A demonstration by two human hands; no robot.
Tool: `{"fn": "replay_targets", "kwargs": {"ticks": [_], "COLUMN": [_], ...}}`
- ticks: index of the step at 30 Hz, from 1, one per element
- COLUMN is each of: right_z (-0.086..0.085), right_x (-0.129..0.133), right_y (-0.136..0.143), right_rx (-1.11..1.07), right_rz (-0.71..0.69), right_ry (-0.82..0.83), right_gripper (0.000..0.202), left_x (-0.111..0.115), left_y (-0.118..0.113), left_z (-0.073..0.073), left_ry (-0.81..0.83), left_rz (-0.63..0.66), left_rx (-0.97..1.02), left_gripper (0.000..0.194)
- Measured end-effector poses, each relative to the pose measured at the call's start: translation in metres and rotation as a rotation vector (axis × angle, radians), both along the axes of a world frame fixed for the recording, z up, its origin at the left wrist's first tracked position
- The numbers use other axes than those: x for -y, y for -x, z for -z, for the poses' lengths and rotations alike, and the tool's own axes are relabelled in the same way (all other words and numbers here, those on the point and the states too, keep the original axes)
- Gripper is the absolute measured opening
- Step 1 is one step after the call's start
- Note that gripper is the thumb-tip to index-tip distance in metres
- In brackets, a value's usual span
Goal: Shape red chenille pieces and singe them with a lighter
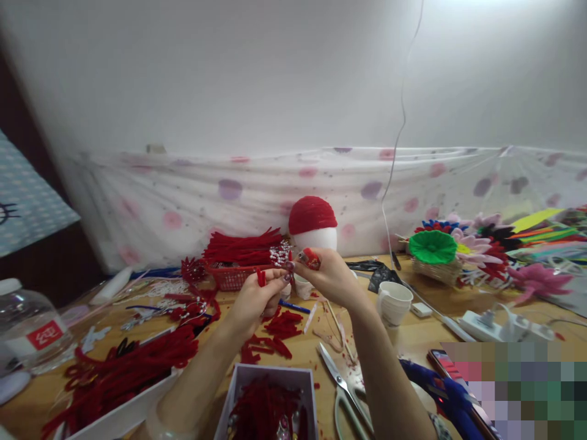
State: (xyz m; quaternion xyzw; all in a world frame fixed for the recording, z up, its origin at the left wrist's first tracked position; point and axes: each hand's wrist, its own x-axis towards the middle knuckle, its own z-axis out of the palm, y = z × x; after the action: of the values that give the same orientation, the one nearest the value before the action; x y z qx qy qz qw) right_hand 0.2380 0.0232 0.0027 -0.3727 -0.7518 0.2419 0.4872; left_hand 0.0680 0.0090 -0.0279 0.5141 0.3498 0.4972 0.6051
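Red strip [261,278], short; long axis near upright, free end up | location: left hand [260,296], above table [400,342], before red basket [227,280] | left grip: fingers closed round strip | right hand [326,271]: fingertips pinched, contents unclear

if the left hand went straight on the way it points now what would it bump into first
Most likely the right hand, which meets the left hand tip to tip, perhaps touching. The white head with the red cap appears to stand beyond, but depth is unclear.
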Motion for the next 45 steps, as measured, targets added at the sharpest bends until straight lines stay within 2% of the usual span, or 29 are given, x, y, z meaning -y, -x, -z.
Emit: {"fn": "replay_targets", "kwargs": {"ticks": [5,10,14,18,21,24,26,29,30,32,34,37,39,41,45], "right_z": [-0.001,0.003,0.003,-0.001,-0.001,0.002,0.005,0.010,0.011,0.013,0.013,0.011,0.011,0.013,0.019], "right_x": [-0.002,-0.006,-0.005,-0.005,-0.010,-0.019,-0.025,-0.031,-0.033,-0.034,-0.035,-0.036,-0.037,-0.040,-0.043], "right_y": [-0.002,0.006,0.012,0.005,-0.010,-0.029,-0.041,-0.052,-0.054,-0.056,-0.057,-0.060,-0.064,-0.069,-0.078], "right_rx": [-0.167,-0.166,-0.165,-0.229,-0.239,-0.113,0.062,0.381,0.466,0.556,0.533,0.462,0.509,0.612,0.741], "right_rz": [0.002,-0.040,-0.048,-0.044,0.073,0.342,0.476,0.542,0.546,0.570,0.635,0.746,0.786,0.769,0.709], "right_ry": [0.034,0.100,0.082,0.108,0.036,-0.104,-0.096,0.101,0.179,0.275,0.265,0.202,0.253,0.355,0.463], "right_gripper": [0.028,0.031,0.033,0.031,0.031,0.033,0.035,0.030,0.027,0.027,0.036,0.042,0.034,0.023,0.004], "left_x": [0.003,0.008,0.010,0.011,0.013,0.017,0.022,0.025,0.025,0.024,0.021,0.017,0.015,0.012,0.007], "left_y": [0.007,0.007,0.006,0.007,0.013,0.028,0.041,0.058,0.062,0.065,0.064,0.062,0.063,0.064,0.068], "left_z": [0.001,0.000,0.000,0.002,0.001,-0.003,-0.006,-0.002,0.002,0.009,0.013,0.007,-0.002,-0.010,-0.016], "left_ry": [0.023,0.003,-0.001,0.011,0.010,-0.022,-0.075,-0.148,-0.165,-0.179,-0.197,-0.190,-0.151,-0.145,-0.238], "left_rz": [0.003,0.017,-0.002,-0.005,-0.008,0.014,0.085,0.309,0.369,0.384,0.362,0.320,0.297,0.268,0.213], "left_rx": [0.028,0.011,0.004,0.010,-0.008,-0.163,-0.417,-0.905,-1.039,-1.187,-1.225,-1.172,-1.087,-1.039,-1.063], "left_gripper": [0.044,0.040,0.038,0.042,0.044,0.042,0.036,0.019,0.020,0.025,0.027,0.026,0.027,0.028,0.030]}}
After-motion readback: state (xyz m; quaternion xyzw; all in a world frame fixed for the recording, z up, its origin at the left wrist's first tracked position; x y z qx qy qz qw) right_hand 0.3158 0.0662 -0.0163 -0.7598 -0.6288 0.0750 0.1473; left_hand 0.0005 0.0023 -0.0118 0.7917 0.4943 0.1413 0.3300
